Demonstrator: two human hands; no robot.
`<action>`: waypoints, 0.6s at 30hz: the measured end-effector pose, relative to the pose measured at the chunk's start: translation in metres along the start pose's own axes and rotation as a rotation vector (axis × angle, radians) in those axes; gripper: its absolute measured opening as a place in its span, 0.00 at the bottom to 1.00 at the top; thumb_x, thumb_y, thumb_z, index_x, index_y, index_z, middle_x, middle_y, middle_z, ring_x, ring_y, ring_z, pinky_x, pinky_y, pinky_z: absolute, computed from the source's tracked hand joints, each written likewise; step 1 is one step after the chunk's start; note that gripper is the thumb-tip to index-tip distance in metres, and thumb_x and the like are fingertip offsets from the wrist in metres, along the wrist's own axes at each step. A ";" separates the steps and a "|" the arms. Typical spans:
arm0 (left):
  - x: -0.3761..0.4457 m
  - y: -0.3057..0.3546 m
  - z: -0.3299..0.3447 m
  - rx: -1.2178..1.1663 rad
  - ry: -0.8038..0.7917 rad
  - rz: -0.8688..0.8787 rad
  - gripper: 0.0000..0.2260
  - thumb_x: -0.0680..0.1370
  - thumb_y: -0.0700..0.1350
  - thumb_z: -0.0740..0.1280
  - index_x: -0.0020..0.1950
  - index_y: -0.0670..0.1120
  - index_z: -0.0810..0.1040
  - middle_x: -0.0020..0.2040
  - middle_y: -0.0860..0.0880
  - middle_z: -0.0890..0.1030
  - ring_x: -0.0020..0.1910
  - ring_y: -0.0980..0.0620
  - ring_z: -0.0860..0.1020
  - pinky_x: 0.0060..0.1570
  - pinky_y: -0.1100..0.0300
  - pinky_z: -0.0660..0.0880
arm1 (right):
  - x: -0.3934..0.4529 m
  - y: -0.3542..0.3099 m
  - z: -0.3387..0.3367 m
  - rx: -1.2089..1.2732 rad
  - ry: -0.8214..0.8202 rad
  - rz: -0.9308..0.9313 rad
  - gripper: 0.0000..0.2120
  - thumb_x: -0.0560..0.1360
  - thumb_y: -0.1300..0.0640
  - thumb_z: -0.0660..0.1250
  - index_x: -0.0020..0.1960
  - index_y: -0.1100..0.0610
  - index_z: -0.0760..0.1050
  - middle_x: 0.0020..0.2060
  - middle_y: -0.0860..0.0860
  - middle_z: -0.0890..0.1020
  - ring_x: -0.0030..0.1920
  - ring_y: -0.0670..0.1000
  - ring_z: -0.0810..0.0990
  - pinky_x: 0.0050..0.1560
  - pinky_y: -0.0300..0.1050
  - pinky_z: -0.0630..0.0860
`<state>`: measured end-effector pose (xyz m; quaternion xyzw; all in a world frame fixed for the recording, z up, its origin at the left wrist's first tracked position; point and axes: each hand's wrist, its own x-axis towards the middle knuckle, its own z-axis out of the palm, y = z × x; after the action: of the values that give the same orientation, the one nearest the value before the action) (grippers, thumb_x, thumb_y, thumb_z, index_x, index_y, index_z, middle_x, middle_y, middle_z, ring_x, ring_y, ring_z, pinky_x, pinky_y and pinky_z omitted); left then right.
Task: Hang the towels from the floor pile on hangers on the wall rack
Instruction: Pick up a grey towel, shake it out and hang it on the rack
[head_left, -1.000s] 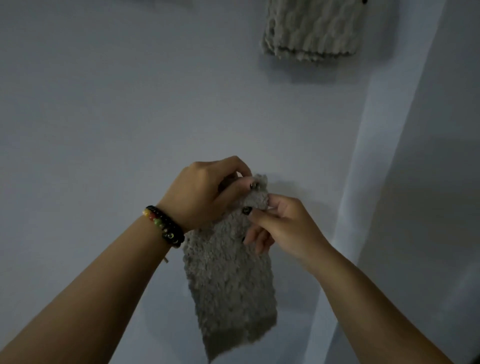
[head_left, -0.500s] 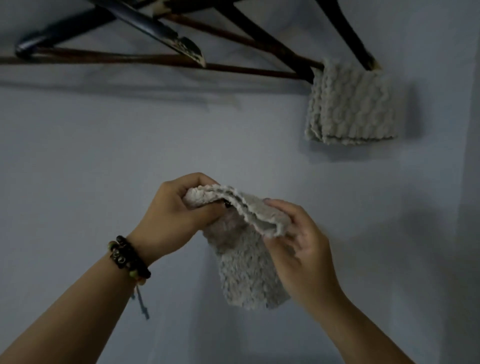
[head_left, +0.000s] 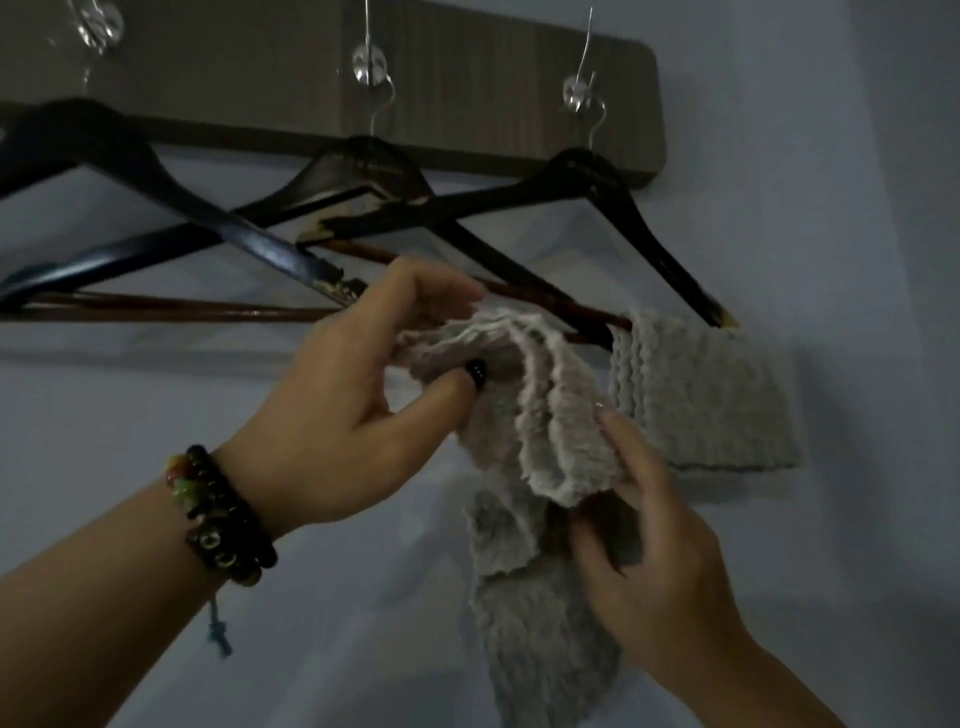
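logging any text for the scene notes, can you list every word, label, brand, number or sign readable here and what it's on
None: no readable text shows anywhere in the head view.
Wall rack: plain wood grain, no label.
Hangers: dark with worn, chipped ends, no brand visible.
Towel held in both hands and the hung towel: no tag visible.
Bead bracelet: pale ring-like marks on some beads, too small and blurred to read.

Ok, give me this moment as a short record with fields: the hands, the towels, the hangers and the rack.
left hand: pinches the fluffy grey towel at its top fold
right hand: grips the same towel lower down
hung towel: knitted grey towel folded over a hanger bar
hangers: three dark wooden hangers on metal hooks
rack: brown wooden wall rack
step: held towel not yet over a bar
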<state>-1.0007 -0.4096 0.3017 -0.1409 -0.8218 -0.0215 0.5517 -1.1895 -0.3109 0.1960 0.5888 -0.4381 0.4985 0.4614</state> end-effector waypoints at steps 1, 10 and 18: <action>0.011 0.001 -0.002 0.044 -0.003 0.056 0.15 0.75 0.49 0.62 0.61 0.48 0.71 0.55 0.57 0.78 0.52 0.57 0.79 0.49 0.65 0.76 | 0.007 0.006 -0.003 0.036 0.019 0.025 0.43 0.72 0.63 0.67 0.74 0.32 0.50 0.66 0.27 0.64 0.62 0.25 0.66 0.57 0.22 0.67; 0.087 -0.019 -0.005 0.619 0.082 -0.091 0.14 0.79 0.53 0.59 0.62 0.48 0.71 0.57 0.51 0.72 0.57 0.52 0.70 0.57 0.53 0.70 | 0.064 0.035 -0.020 0.064 0.163 0.007 0.41 0.72 0.61 0.68 0.73 0.33 0.52 0.64 0.43 0.73 0.60 0.34 0.75 0.56 0.26 0.71; 0.099 -0.013 -0.012 0.726 -0.080 -0.445 0.10 0.79 0.51 0.63 0.58 0.51 0.72 0.48 0.52 0.76 0.44 0.54 0.76 0.44 0.55 0.77 | 0.101 0.044 -0.014 0.321 0.240 0.092 0.41 0.70 0.67 0.73 0.76 0.53 0.55 0.64 0.45 0.75 0.65 0.40 0.74 0.60 0.35 0.74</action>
<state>-1.0278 -0.4033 0.3988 0.2424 -0.8071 0.1560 0.5152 -1.2226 -0.3112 0.3018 0.5705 -0.3213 0.6490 0.3875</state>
